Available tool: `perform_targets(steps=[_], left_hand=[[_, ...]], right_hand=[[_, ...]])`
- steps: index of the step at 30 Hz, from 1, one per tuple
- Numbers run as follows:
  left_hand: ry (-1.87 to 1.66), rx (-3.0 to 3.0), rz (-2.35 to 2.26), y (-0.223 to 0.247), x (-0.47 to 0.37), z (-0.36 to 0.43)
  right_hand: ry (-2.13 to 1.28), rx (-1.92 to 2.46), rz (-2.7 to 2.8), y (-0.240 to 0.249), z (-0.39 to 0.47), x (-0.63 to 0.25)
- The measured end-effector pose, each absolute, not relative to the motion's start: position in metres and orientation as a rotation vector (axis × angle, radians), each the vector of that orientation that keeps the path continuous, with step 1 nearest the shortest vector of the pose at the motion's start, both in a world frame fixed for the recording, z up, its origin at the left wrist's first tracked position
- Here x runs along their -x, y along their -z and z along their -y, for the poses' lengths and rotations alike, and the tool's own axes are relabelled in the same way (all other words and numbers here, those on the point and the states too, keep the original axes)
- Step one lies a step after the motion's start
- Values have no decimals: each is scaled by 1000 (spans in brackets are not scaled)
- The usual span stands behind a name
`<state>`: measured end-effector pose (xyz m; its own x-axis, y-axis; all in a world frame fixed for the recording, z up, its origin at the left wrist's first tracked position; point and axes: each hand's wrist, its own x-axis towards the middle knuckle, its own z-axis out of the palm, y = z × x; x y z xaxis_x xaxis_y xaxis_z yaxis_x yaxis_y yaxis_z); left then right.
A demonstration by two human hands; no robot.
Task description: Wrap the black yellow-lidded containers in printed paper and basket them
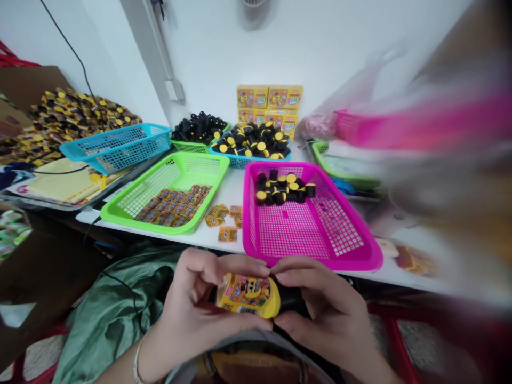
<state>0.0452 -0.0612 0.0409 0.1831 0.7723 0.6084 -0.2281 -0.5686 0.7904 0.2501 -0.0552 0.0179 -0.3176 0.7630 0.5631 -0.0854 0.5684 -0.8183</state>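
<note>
Gripping a yellow-labelled bottle (pixel 251 294) in front of the table (pixel 236 184), the left hand (pixel 200 298) has its grip around the body, the right hand (pixel 328 301) its grip on the black end. Immediately beyond stands a pink basket (pixel 292 232) of black-and-yellow pieces (pixel 282 190); left of it lie printed slips (pixel 228 234) and a green basket (pixel 196 172). The bottle's label shows a cartoon figure and barcode; its lettering, like that on the stacked yellow boxes (pixel 270 98), is too small to read.
</note>
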Motion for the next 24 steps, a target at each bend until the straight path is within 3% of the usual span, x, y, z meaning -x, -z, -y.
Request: perform_targets(steps=[15, 24], left_hand=[[-1561, -1741, -505, -37, -44, 49], [-1375, -2157, -629, -57, -36, 43]], right_hand=[[-1349, 515, 1380, -18, 61, -233], [-1229, 566, 1419, -21, 55, -233]])
